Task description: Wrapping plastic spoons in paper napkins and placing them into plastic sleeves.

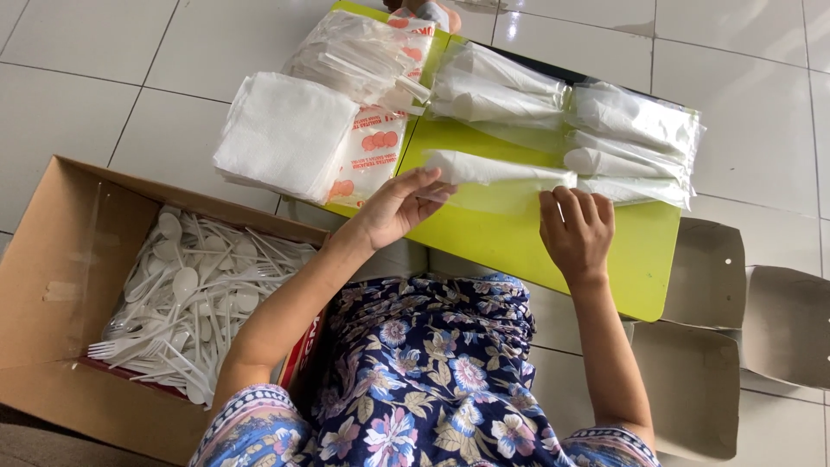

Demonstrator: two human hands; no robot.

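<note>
The napkin-wrapped cutlery roll (497,169) is laid crosswise on the lime-green tray (519,233), pinned by flat open left hand (402,203) fingers and curled right hand (575,229) fingertips.

Lime-green low table (519,233) is sitting on white tiled floor (104,69). Lying on it: napkin stack (281,130), bag of clear sleeves (363,56), wrapped cutlery packs (605,143), approx. six or so. Cardboard box w/ plastic spoons & forks (186,298) is resting on floor.
</note>
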